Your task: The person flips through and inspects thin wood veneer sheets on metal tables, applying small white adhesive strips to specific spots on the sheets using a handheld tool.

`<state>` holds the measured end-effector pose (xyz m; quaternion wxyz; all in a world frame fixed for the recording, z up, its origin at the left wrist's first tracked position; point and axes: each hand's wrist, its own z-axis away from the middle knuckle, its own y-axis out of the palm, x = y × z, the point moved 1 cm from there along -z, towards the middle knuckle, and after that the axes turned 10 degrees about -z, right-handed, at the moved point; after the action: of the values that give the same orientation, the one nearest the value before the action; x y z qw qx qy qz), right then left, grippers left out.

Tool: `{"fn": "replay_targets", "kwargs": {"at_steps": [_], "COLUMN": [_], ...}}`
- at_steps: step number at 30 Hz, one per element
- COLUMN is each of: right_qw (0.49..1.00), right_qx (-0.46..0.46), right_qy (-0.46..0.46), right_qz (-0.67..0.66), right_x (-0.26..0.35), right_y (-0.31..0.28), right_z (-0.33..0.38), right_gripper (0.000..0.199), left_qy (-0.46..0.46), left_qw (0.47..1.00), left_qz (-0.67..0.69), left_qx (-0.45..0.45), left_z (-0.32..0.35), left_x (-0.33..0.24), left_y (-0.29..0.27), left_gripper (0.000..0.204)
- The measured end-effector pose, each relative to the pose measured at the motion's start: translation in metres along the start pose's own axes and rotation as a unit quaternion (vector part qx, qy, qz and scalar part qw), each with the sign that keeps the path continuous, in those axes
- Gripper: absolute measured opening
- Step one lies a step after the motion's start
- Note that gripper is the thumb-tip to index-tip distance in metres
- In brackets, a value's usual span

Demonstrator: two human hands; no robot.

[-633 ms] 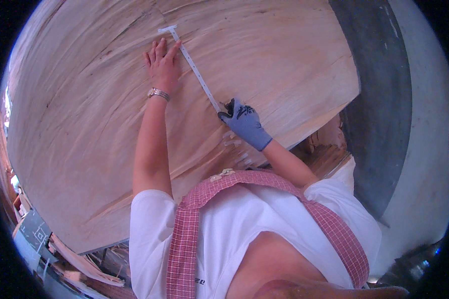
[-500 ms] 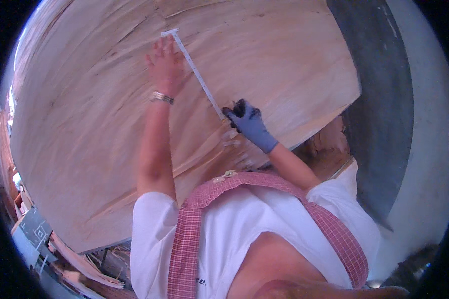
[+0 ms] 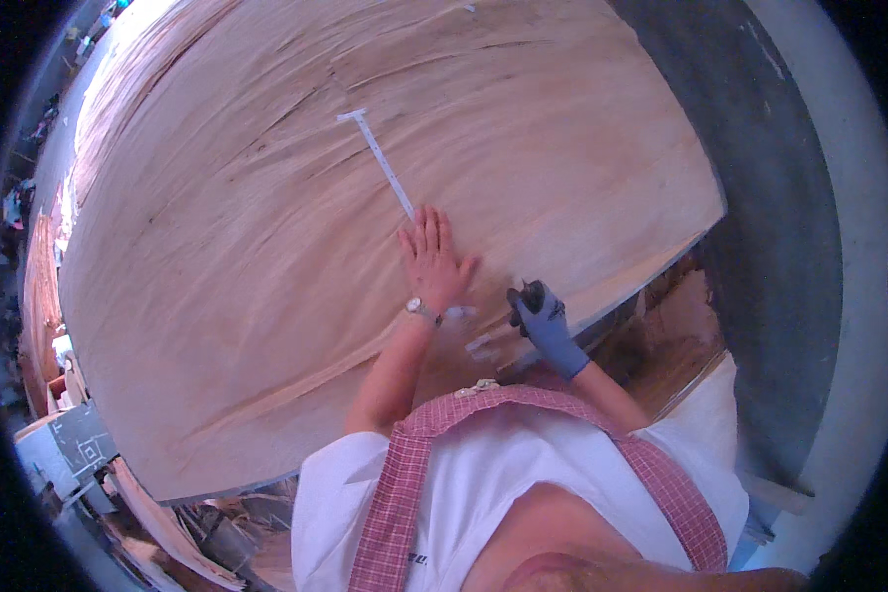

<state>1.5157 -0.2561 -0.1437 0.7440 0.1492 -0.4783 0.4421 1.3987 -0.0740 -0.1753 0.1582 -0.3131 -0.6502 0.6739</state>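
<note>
A long white strip of dotted paper tape [image 3: 386, 169] lies stuck on a large wood veneer sheet [image 3: 237, 286], with a short crosspiece of tape at its far end. My bare left hand [image 3: 434, 266], with a wristwatch at the wrist, lies flat with fingers spread over the near end of the strip and hides it. To the right and nearer to me, my right hand [image 3: 540, 312] wears a grey-blue glove with black fingertips. Its fingers are curled closed just above the sheet; what they hold, if anything, blends with the dark fingertips.
Short pale tape pieces [image 3: 480, 345] lie near the sheet's near edge. Brown wood [image 3: 676, 326] shows below that edge at right. A dark grey floor band [image 3: 775, 217] runs along the right. Veneer offcuts [image 3: 163, 533] and a grey box [image 3: 79, 444] sit at lower left.
My left hand has slid from the strip's far end down to its near end. My right hand has drawn away from the strip, toward me and right. The whole view has shifted slightly.
</note>
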Motion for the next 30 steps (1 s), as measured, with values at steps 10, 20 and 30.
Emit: {"fn": "replay_targets", "kwargs": {"at_steps": [10,20,30], "right_qw": [0.929,0.835,0.879], "right_qx": [0.029,0.001,-0.075], "right_qy": [-0.190,-0.287,-0.252], "right_qz": [0.317,0.470,0.397], "right_x": [-0.023,-0.068,-0.043], "right_y": [-0.109,-0.194,-0.215], "right_z": [0.013,-0.014,-0.012], "right_gripper": [0.030,0.073,0.058], "left_qy": [0.024,0.069,-0.093], "left_qw": [0.997,0.989,0.983], "left_qz": [-0.050,-0.122,-0.158], "left_qx": [0.045,-0.054,-0.017], "left_z": [0.067,-0.012,-0.293], "left_x": [-0.072,-0.086,0.000], "left_y": [-0.006,-0.013,0.004], "left_gripper": [0.086,0.080,0.080]}}
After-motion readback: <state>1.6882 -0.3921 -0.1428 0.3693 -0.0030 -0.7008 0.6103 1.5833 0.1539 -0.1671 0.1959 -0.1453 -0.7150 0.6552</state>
